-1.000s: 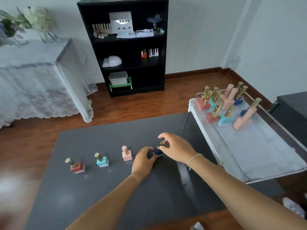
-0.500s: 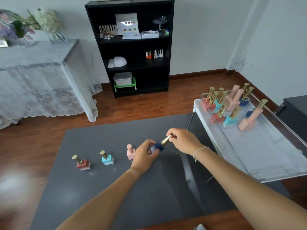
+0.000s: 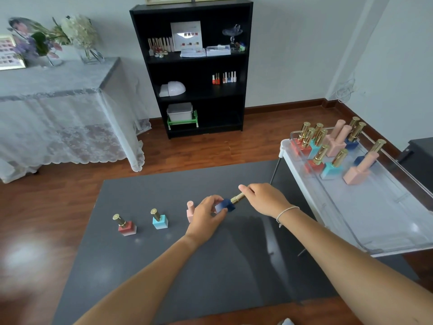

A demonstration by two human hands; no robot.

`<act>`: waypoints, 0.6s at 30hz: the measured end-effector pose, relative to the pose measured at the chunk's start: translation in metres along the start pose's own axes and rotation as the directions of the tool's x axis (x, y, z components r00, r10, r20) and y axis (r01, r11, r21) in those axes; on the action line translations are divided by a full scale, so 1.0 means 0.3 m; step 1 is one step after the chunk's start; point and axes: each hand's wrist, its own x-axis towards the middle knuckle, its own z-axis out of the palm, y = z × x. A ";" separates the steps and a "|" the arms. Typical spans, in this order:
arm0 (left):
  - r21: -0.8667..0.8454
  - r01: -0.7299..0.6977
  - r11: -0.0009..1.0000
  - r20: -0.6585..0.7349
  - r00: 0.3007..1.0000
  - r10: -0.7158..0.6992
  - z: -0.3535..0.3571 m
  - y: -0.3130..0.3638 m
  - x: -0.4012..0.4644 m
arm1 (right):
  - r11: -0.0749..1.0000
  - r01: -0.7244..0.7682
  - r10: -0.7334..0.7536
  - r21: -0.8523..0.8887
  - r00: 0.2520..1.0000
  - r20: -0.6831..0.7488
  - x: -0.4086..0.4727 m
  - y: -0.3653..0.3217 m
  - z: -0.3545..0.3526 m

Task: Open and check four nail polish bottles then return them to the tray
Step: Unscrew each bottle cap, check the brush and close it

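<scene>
A dark blue nail polish bottle [image 3: 224, 205] is held tilted above the grey mat [image 3: 178, 266]. My left hand [image 3: 206, 218] grips its square body. My right hand [image 3: 264, 199] pinches its gold cap [image 3: 237, 198]. Three bottles stand in a row on the mat: a red one [image 3: 127, 227] at the left, a light blue one [image 3: 160, 221], and a pink one [image 3: 190, 211] partly hidden behind my left hand. The clear tray [image 3: 375, 214] at the right holds several more bottles [image 3: 332, 148] at its far end.
The tray rests on a white stand beside the mat's right edge. A black shelf unit [image 3: 194, 66] stands against the back wall. A table with a lace cloth [image 3: 61, 113] fills the left. Wooden floor surrounds the mat.
The blue bottle has been lifted off the mat and tilted, with its cap now pointing right toward my right hand. The camera view has shifted slightly upward.
</scene>
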 end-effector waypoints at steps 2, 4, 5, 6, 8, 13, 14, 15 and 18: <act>0.002 -0.009 1.000 0.013 1.000 0.009 -0.005 0.005 -0.002 | 1.000 -0.024 0.024 0.006 1.000 -0.017 -0.003 -0.003 0.002; -0.014 -0.018 1.000 0.034 0.999 0.019 -0.011 0.008 -0.002 | 0.999 -0.010 0.012 0.047 1.000 -0.026 -0.004 0.000 0.003; -0.023 -0.020 1.000 0.038 0.999 0.021 -0.013 0.010 -0.002 | 0.997 0.006 -0.004 0.075 1.000 -0.019 -0.005 0.004 0.004; -0.027 -0.020 0.999 0.037 0.999 0.021 -0.016 0.014 -0.002 | 0.995 0.027 -0.027 0.094 1.000 -0.009 -0.006 0.008 0.004; -0.012 -0.017 1.000 0.029 0.999 0.017 -0.016 0.022 -0.002 | 0.992 0.077 -0.077 0.096 0.997 -0.006 -0.006 0.012 0.004; 0.010 -0.017 1.000 0.018 1.000 0.016 -0.019 0.036 -0.001 | 0.996 0.015 -0.011 0.084 0.999 -0.037 0.002 0.008 0.003; 0.006 -0.016 1.000 0.023 1.000 0.015 -0.020 0.038 -0.001 | 0.997 0.004 -0.001 0.082 0.999 -0.040 0.003 0.008 -0.001; 0.003 -0.015 1.000 0.026 1.000 0.015 -0.022 0.040 -0.001 | 0.996 0.006 -0.001 0.094 0.999 -0.045 0.003 0.011 -0.005; 0.012 -0.006 1.000 0.023 1.000 0.006 -0.022 0.051 -0.002 | 0.991 0.047 -0.041 0.125 0.998 -0.050 0.003 0.018 -0.014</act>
